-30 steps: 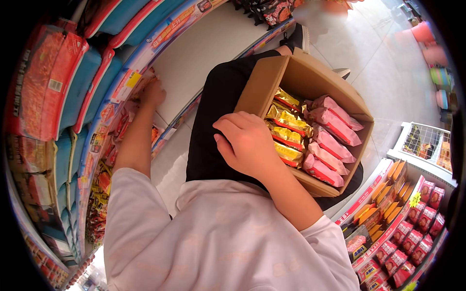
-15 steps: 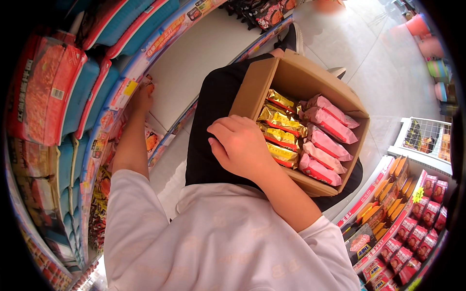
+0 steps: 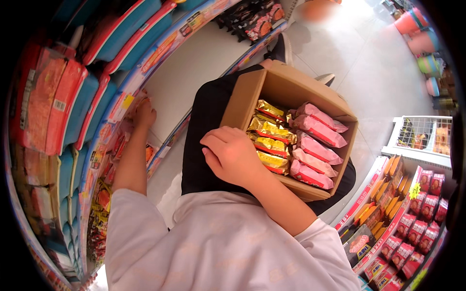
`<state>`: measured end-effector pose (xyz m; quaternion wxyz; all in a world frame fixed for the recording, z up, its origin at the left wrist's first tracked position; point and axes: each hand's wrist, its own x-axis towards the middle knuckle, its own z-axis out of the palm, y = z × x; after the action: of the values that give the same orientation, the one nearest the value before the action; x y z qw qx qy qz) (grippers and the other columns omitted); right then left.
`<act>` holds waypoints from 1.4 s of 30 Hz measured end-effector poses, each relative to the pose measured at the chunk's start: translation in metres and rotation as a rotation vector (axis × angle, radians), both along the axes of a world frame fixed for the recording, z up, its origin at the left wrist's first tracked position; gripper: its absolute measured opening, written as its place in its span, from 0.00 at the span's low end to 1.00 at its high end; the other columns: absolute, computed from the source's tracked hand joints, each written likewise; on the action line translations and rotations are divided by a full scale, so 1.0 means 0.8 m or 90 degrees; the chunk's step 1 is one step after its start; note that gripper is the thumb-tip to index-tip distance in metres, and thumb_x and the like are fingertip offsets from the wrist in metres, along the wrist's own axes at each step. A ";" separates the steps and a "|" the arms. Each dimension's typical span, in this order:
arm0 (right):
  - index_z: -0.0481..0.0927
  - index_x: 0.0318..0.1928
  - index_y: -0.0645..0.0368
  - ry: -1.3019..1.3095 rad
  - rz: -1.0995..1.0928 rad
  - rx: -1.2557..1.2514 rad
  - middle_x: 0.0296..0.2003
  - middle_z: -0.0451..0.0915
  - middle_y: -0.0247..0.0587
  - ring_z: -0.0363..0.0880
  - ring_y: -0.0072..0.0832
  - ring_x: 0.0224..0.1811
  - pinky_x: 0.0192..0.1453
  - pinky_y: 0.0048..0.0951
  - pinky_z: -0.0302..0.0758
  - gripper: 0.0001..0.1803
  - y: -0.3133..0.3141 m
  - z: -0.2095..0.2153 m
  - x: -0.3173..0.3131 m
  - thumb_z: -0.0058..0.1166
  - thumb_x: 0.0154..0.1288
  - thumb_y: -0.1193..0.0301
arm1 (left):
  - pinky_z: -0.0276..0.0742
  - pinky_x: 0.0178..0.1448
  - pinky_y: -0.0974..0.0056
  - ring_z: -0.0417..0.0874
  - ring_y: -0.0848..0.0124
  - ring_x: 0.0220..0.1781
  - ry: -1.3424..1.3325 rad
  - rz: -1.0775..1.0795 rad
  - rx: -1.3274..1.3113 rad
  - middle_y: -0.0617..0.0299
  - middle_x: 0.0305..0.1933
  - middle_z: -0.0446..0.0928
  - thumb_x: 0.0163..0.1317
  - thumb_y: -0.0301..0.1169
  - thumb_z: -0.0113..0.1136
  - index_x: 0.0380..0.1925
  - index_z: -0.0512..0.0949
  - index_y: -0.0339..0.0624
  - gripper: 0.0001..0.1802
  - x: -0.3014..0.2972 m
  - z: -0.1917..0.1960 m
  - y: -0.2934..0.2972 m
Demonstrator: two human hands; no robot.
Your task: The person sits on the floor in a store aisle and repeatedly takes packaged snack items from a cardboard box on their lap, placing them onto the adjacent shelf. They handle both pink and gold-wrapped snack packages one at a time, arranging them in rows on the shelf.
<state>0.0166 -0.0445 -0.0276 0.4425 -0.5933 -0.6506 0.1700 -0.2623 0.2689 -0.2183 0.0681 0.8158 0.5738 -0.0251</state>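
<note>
- On our lap, the open cardboard box (image 3: 291, 97) rests against our black trousers; inside it lie gold packets (image 3: 270, 133) in one row and pink packets (image 3: 318, 131) in the next.
- Our right hand (image 3: 232, 156) lies curled over the near edge of the box, touching the gold packets; whether it pinches one, we cannot tell.
- Our left hand (image 3: 143, 112) reaches to the shelf edge (image 3: 160, 51) on our left, fingers bent among small packets there; its grip is hidden.
- We judge the step as stocking the shelf; the next move calls for lifting one packet cleanly from the row.
</note>
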 end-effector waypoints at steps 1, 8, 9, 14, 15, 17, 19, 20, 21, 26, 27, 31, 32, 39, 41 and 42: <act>0.84 0.42 0.59 0.024 -0.008 0.012 0.41 0.85 0.42 0.84 0.43 0.44 0.49 0.43 0.80 0.09 -0.004 0.002 0.004 0.65 0.60 0.77 | 0.79 0.65 0.48 0.85 0.50 0.60 -0.014 0.037 -0.049 0.49 0.57 0.85 0.64 0.31 0.63 0.56 0.83 0.44 0.20 0.011 0.000 -0.003; 0.85 0.44 0.61 -0.005 -0.204 -0.023 0.45 0.86 0.47 0.84 0.47 0.50 0.59 0.45 0.80 0.10 -0.063 0.039 0.082 0.65 0.61 0.78 | 0.82 0.53 0.58 0.88 0.56 0.44 -0.570 -0.082 -0.056 0.50 0.41 0.85 0.67 0.22 0.61 0.43 0.82 0.34 0.07 0.148 0.105 -0.130; 0.85 0.46 0.62 -0.058 -0.231 -0.067 0.46 0.86 0.48 0.84 0.48 0.52 0.59 0.45 0.80 0.12 -0.075 0.043 0.104 0.66 0.61 0.77 | 0.82 0.52 0.59 0.88 0.56 0.44 -0.603 -0.125 -0.030 0.50 0.41 0.85 0.66 0.21 0.60 0.43 0.82 0.34 0.07 0.165 0.133 -0.154; 0.84 0.50 0.63 -0.224 -0.371 -0.203 0.49 0.85 0.50 0.83 0.51 0.54 0.59 0.44 0.79 0.15 -0.123 0.064 0.202 0.65 0.62 0.79 | 0.82 0.54 0.57 0.87 0.53 0.46 -0.730 -0.370 0.013 0.49 0.43 0.84 0.63 0.18 0.62 0.44 0.82 0.34 0.09 0.253 0.231 -0.242; 0.84 0.50 0.63 -0.245 -0.363 -0.240 0.49 0.85 0.49 0.82 0.51 0.55 0.60 0.44 0.79 0.16 -0.129 0.063 0.214 0.66 0.60 0.79 | 0.83 0.55 0.57 0.87 0.54 0.47 -0.748 -0.403 -0.004 0.49 0.44 0.85 0.62 0.18 0.63 0.44 0.83 0.33 0.10 0.265 0.240 -0.256; 0.85 0.49 0.61 -0.279 -0.332 -0.300 0.48 0.85 0.48 0.81 0.50 0.55 0.60 0.45 0.79 0.17 -0.139 0.054 0.232 0.67 0.57 0.78 | 0.83 0.56 0.56 0.87 0.54 0.47 -0.783 -0.458 -0.038 0.48 0.46 0.85 0.61 0.18 0.64 0.45 0.83 0.32 0.11 0.290 0.250 -0.283; 0.85 0.48 0.58 -0.305 -0.284 -0.347 0.47 0.85 0.47 0.81 0.49 0.54 0.60 0.46 0.79 0.19 -0.148 0.034 0.244 0.68 0.54 0.77 | 0.83 0.56 0.54 0.87 0.52 0.47 -0.802 -0.494 -0.078 0.47 0.46 0.85 0.61 0.19 0.65 0.44 0.83 0.33 0.11 0.313 0.256 -0.307; 0.85 0.48 0.59 -0.319 -0.295 -0.352 0.46 0.85 0.46 0.80 0.49 0.54 0.60 0.45 0.79 0.20 -0.145 0.031 0.243 0.68 0.52 0.78 | 0.84 0.56 0.54 0.87 0.51 0.48 -0.800 -0.507 -0.101 0.47 0.46 0.84 0.60 0.19 0.66 0.44 0.83 0.33 0.12 0.321 0.258 -0.315; 0.85 0.48 0.59 -0.333 -0.306 -0.357 0.45 0.84 0.46 0.80 0.48 0.54 0.61 0.44 0.79 0.20 -0.140 0.028 0.240 0.68 0.51 0.78 | 0.83 0.56 0.54 0.87 0.50 0.48 -0.792 -0.507 -0.115 0.47 0.46 0.84 0.60 0.19 0.66 0.45 0.83 0.34 0.12 0.325 0.257 -0.322; 0.83 0.45 0.52 -0.458 -0.318 -0.345 0.43 0.83 0.38 0.81 0.42 0.50 0.53 0.44 0.78 0.20 -0.128 0.000 0.239 0.72 0.49 0.74 | 0.83 0.56 0.54 0.85 0.50 0.50 -0.691 -0.505 -0.170 0.49 0.47 0.83 0.61 0.21 0.67 0.44 0.82 0.36 0.11 0.325 0.240 -0.331; 0.83 0.43 0.53 -0.483 -0.316 -0.339 0.41 0.83 0.38 0.81 0.42 0.49 0.53 0.44 0.79 0.19 -0.129 -0.002 0.240 0.71 0.47 0.73 | 0.83 0.55 0.54 0.85 0.50 0.50 -0.696 -0.499 -0.181 0.50 0.47 0.83 0.61 0.21 0.67 0.44 0.82 0.36 0.11 0.326 0.240 -0.332; 0.84 0.40 0.56 -0.436 -0.319 -0.319 0.38 0.83 0.40 0.82 0.42 0.47 0.52 0.43 0.80 0.17 -0.130 0.010 0.248 0.68 0.45 0.74 | 0.82 0.55 0.54 0.85 0.49 0.50 -0.704 -0.487 -0.216 0.50 0.47 0.83 0.62 0.21 0.66 0.45 0.81 0.35 0.11 0.329 0.242 -0.330; 0.84 0.40 0.57 -0.405 -0.323 -0.301 0.38 0.83 0.41 0.82 0.43 0.47 0.53 0.44 0.80 0.17 -0.128 0.023 0.247 0.68 0.45 0.75 | 0.82 0.56 0.54 0.85 0.49 0.50 -0.703 -0.486 -0.225 0.49 0.47 0.83 0.62 0.21 0.66 0.45 0.81 0.35 0.11 0.330 0.242 -0.330; 0.83 0.42 0.61 -0.255 -0.320 -0.156 0.38 0.82 0.44 0.83 0.47 0.41 0.45 0.43 0.81 0.20 -0.127 0.147 0.205 0.68 0.43 0.78 | 0.78 0.67 0.54 0.82 0.49 0.61 -0.799 -0.413 -0.111 0.43 0.61 0.78 0.61 0.26 0.68 0.58 0.78 0.33 0.24 0.325 0.267 -0.333; 0.83 0.42 0.60 -0.273 -0.290 -0.097 0.38 0.82 0.43 0.83 0.46 0.39 0.44 0.42 0.80 0.21 -0.122 0.162 0.184 0.69 0.42 0.79 | 0.74 0.71 0.52 0.80 0.50 0.65 -0.867 -0.416 -0.097 0.42 0.64 0.76 0.64 0.34 0.69 0.61 0.76 0.30 0.28 0.309 0.287 -0.333; 0.84 0.42 0.59 -0.291 -0.277 -0.094 0.38 0.82 0.42 0.83 0.45 0.39 0.43 0.42 0.80 0.21 -0.118 0.166 0.175 0.70 0.41 0.78 | 0.72 0.72 0.52 0.78 0.50 0.67 -0.899 -0.414 -0.091 0.41 0.66 0.75 0.65 0.38 0.69 0.62 0.75 0.29 0.31 0.302 0.298 -0.334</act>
<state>0.1568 -0.1389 0.1053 0.2670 -0.7717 -0.5769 -0.0194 -0.0205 0.0015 0.0198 0.4588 0.7593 0.1233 0.4447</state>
